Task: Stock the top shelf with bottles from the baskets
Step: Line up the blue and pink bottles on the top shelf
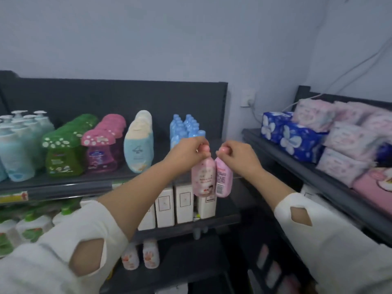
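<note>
Wore white sleeves (84, 225) nearest the camera, forearms bare beyond them. Gripped one bottle in each of the hands: curled the left hand (192, 148) round the cap of the left pink bottle (203, 179), and the right hand (238, 154) round the cap of the right pink bottle (223, 179). Let both hang upright below the fists, side by side and touching or nearly so, in front of the lip of the top shelf (84, 184) and above the white boxes (183, 202) on the shelf below.

Judged the bottles small, light and of stiff plastic, with a glossy skin that was likely slippery. Judged the cap hold good enough for carrying, though free to swing, and a hold round the body steadier for setting down.

Reckoned the lip the edge to clear, with the bases needing to rise over it before going forward. Found open room farther in, a dark bare strip between the small blue bottles (186, 128) and the shelf's right end. Noted those blue caps just behind the left hand, easy to knock. Took the dark back panel (116, 96) as the far stop, and the side rack (261, 145) of soft packs, near on the right, as a limit on the right arm's swing. Could not find any basket in view.
</note>
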Available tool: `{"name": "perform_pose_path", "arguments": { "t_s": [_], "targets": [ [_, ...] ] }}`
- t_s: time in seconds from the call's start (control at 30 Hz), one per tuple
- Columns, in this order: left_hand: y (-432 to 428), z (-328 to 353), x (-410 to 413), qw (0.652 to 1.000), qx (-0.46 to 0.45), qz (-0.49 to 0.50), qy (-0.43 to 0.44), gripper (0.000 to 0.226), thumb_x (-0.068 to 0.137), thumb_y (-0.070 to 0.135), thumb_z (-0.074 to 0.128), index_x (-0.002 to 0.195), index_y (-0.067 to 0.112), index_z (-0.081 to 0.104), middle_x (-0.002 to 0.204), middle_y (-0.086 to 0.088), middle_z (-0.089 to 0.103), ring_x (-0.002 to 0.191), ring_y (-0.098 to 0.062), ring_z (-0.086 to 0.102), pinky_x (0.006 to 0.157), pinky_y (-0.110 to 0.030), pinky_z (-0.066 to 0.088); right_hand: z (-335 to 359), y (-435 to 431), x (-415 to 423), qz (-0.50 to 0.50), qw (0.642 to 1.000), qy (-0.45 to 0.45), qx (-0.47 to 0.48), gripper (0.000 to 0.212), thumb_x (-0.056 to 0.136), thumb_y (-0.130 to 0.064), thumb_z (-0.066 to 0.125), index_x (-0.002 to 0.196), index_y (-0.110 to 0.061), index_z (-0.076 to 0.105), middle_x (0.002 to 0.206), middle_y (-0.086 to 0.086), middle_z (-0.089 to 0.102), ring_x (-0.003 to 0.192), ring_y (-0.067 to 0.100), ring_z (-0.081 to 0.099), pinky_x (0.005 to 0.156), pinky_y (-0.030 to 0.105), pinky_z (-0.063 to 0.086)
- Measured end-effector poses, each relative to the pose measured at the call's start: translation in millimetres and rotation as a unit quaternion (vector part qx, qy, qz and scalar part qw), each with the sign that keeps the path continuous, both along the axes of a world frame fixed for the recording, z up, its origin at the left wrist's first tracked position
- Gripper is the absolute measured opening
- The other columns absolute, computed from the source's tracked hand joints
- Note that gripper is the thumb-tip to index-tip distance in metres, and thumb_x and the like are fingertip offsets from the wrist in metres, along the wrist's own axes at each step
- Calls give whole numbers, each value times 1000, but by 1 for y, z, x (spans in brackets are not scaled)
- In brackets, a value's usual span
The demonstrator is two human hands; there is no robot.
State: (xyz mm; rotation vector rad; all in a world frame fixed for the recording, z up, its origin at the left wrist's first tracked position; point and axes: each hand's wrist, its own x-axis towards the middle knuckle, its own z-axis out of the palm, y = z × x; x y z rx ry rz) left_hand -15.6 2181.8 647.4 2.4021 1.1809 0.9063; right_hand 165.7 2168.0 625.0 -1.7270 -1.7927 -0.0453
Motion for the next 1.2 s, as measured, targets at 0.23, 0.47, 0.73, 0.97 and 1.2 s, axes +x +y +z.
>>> {"name": "perform_pose_path", "arguments": {
  "t_s": [0.23, 0.47, 0.73, 0.97, 1.2],
  "targets": [
    [84, 32, 67, 999, 28, -40, 12, 25, 87, 20, 61, 110, 11, 60, 104, -4, 65, 99, -20, 59, 87, -34, 48, 23, 58, 58, -55, 996, 55, 35, 16, 87, -33, 61, 94, -18, 60, 84, -2, 60, 82, 18, 59, 69, 26, 41],
    [165, 55, 100, 998, 40, -44, 19, 23, 84, 25, 64, 106, 19, 62, 100, 3, 62, 97, -19, 59, 88, -39, 50, 35, 127, 88, -82, 996, 40, 5, 23, 88, -32, 62, 105, -15, 62, 86, -4, 56, 78, 11, 50, 58, 19, 32],
    [231, 62, 109, 999, 36, 14, 14, 21, 86, 31, 61, 106, 25, 61, 101, 8, 60, 100, -18, 58, 89, -40, 50, 22, 221, 105, -17, 997, 66, -30, 17, 86, -23, 62, 100, -14, 67, 88, -1, 62, 88, 19, 61, 71, 24, 41],
    [284, 65, 111, 995, 42, 89, -20, 22, 85, 23, 62, 107, 17, 62, 96, 7, 58, 97, -16, 57, 91, -38, 50, 17, 304, 106, 75, 995, 51, -40, 31, 87, -21, 62, 117, -17, 65, 108, 3, 68, 92, 14, 59, 73, 17, 42],
    [323, 64, 114, 988, 48, 147, 0, 24, 86, 21, 62, 110, 15, 60, 97, 5, 57, 90, -14, 55, 83, -31, 49, 10, 361, 101, 91, 993, 51, -52, 18, 84, -22, 67, 101, -16, 69, 90, 8, 71, 70, 25, 68, 73, 35, 57]
  ]
}}
